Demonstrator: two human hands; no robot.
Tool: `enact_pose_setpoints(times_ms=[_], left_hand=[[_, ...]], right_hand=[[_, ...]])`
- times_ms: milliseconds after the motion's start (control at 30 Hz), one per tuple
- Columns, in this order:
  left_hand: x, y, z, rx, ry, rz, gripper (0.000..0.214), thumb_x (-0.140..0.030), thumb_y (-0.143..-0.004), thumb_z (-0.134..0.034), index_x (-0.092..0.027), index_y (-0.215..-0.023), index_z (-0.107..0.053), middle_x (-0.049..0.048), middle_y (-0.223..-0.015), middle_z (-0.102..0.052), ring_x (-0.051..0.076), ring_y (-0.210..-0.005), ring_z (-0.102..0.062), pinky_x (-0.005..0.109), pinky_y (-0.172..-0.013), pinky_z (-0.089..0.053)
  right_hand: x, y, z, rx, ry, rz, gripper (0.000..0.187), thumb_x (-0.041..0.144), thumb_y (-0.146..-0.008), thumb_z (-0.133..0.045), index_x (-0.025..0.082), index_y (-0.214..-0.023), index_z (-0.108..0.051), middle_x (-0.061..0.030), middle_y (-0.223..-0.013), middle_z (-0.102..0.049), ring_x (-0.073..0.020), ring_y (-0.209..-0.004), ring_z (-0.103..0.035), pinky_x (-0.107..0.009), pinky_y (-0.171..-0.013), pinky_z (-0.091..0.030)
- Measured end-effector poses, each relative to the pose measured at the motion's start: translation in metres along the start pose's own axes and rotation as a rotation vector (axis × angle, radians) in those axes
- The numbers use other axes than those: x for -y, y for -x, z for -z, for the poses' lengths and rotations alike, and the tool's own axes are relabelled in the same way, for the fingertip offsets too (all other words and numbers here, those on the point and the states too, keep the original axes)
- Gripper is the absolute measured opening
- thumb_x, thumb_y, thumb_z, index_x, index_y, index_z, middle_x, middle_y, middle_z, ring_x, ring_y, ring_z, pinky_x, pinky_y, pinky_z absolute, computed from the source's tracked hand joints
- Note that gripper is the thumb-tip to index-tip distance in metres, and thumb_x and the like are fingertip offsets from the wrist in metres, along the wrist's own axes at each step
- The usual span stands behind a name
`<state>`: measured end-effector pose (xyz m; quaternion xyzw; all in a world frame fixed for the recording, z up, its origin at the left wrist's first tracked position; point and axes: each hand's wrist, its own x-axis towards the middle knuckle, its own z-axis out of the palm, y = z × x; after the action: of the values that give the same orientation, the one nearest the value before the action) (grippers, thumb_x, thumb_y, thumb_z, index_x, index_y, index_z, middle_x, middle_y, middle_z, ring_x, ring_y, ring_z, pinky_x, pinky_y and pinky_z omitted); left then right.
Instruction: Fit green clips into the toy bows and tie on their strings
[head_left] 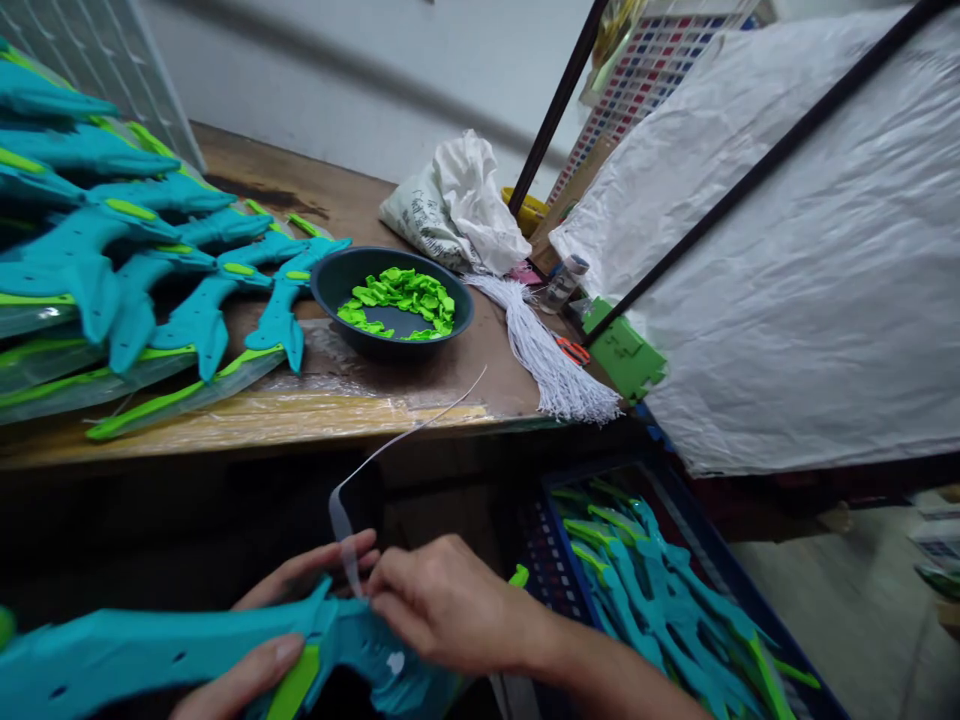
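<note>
My left hand (285, 625) grips a long teal plastic toy sword (150, 655) with a green grip, held low in front of me below the table edge. My right hand (442, 600) pinches a thin white cable tie (409, 432) at the sword's guard; the tie loops up and trails toward the table. A dark bowl (337, 275) of small green plastic pieces (401, 298) sits on the wooden table (300, 405). A bundle of white ties (544, 360) lies to the right of the bowl.
Several teal swords (112, 260) in clear wrap are stacked on the table's left. A dark blue crate (720, 570) at lower right holds more swords (652, 595). A white bag (457, 205), scissors (574, 350), a green part (626, 355) and a large white plastic sheet (810, 260) stand at right.
</note>
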<state>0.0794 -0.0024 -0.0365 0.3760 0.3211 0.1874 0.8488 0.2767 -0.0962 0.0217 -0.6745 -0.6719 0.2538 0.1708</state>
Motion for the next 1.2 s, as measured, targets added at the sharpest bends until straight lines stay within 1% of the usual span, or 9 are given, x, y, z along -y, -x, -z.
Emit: enact_pose_setpoints(times_ms=[167, 233, 333, 400, 500, 667, 933, 1133, 1200], left_hand=[[0.0, -0.003, 0.016, 0.116, 0.111, -0.143, 0.046, -0.034, -0.079, -0.07, -0.025, -0.124, -0.073, 0.0112, -0.127, -0.07, 0.039, -0.119, -0.064, 0.047, -0.097, -0.058], [0.001, -0.001, 0.022, 0.17, 0.114, -0.244, 0.039, -0.029, -0.079, -0.068, -0.023, -0.117, -0.075, 0.0095, -0.111, -0.072, 0.031, -0.106, -0.068, 0.048, -0.102, -0.054], [0.002, 0.004, 0.016, 0.287, 0.073, -0.375, 0.035, -0.028, -0.078, -0.066, -0.019, -0.11, -0.076, 0.008, -0.096, -0.068, 0.024, -0.09, -0.066, 0.049, -0.108, -0.047], [0.005, 0.007, 0.009, 0.342, 0.06, -0.394, 0.037, -0.026, -0.077, -0.065, -0.018, -0.112, -0.075, 0.0085, -0.096, -0.068, 0.024, -0.089, -0.065, 0.051, -0.107, -0.046], [0.011, 0.009, 0.003, 0.368, 0.076, -0.376, 0.041, -0.024, -0.076, -0.064, -0.019, -0.116, -0.074, 0.0094, -0.102, -0.066, 0.025, -0.091, -0.065, 0.053, -0.105, -0.046], [0.019, 0.015, 0.012, 0.303, 0.113, -0.421, 0.042, -0.022, -0.075, -0.063, -0.015, -0.115, -0.074, 0.0091, -0.098, -0.063, 0.024, -0.088, -0.064, 0.056, -0.104, -0.047], [0.035, 0.027, 0.034, 0.133, 0.21, -0.468, 0.044, -0.02, -0.076, -0.061, -0.018, -0.118, -0.074, 0.007, -0.102, -0.063, 0.02, -0.087, -0.063, 0.051, -0.106, -0.049], [0.019, 0.039, 0.039, -0.09, 0.206, -0.425, 0.04, -0.022, -0.074, -0.066, -0.017, -0.112, -0.076, 0.011, -0.114, -0.069, 0.025, -0.093, -0.067, 0.057, -0.103, -0.053], [0.008, 0.049, 0.046, -0.221, 0.225, -0.447, 0.039, -0.021, -0.072, -0.068, -0.019, -0.11, -0.075, 0.0118, -0.128, -0.067, 0.031, -0.104, -0.067, 0.058, -0.099, -0.056]], right_hand=[[0.009, 0.022, -0.015, 0.259, -0.291, 0.177, 0.007, 0.017, -0.09, -0.066, 0.02, -0.084, -0.068, 0.0042, -0.071, -0.064, -0.0115, -0.068, -0.061, -0.021, -0.067, -0.041], [0.002, 0.019, -0.017, 0.11, -0.493, 0.142, 0.016, 0.022, -0.093, -0.066, 0.019, -0.078, -0.067, 0.0018, -0.077, -0.066, -0.0122, -0.077, -0.062, -0.021, -0.073, -0.044], [-0.005, -0.001, -0.022, -0.181, -0.607, -0.1, 0.026, 0.032, -0.099, -0.057, 0.019, -0.079, -0.067, -0.0011, -0.083, -0.066, -0.0135, -0.08, -0.06, -0.024, -0.075, -0.046], [-0.003, -0.021, -0.029, -0.132, -0.723, -0.173, 0.031, 0.038, -0.101, -0.051, 0.018, -0.086, -0.069, -0.0028, -0.087, -0.07, -0.0144, -0.082, -0.062, -0.025, -0.076, -0.048], [0.009, -0.053, -0.04, -0.012, -1.151, -0.231, 0.034, 0.049, -0.097, -0.056, 0.018, -0.094, -0.07, -0.0046, -0.09, -0.074, -0.0136, -0.072, -0.066, -0.025, -0.067, -0.053], [0.017, -0.093, -0.029, -0.287, -1.625, -0.245, 0.024, 0.037, -0.081, -0.081, 0.016, -0.087, -0.07, 0.0018, -0.071, -0.068, -0.011, -0.064, -0.066, -0.024, -0.065, -0.058], [-0.036, -0.12, 0.01, -0.719, -1.625, -0.261, 0.008, 0.018, -0.091, -0.071, 0.017, -0.085, -0.065, 0.0063, -0.071, -0.057, -0.0029, -0.06, -0.057, -0.013, -0.056, -0.05], [-0.053, -0.096, 0.009, -0.672, -1.235, -0.139, 0.012, 0.03, -0.09, -0.07, 0.02, -0.092, -0.063, 0.0055, -0.074, -0.052, -0.005, -0.057, -0.049, -0.016, -0.042, -0.033], [-0.051, -0.073, 0.019, -0.778, -1.032, -0.111, 0.014, 0.033, -0.089, -0.069, 0.021, -0.095, -0.066, 0.0042, -0.074, -0.053, -0.0068, -0.056, -0.048, -0.018, -0.043, -0.031]])
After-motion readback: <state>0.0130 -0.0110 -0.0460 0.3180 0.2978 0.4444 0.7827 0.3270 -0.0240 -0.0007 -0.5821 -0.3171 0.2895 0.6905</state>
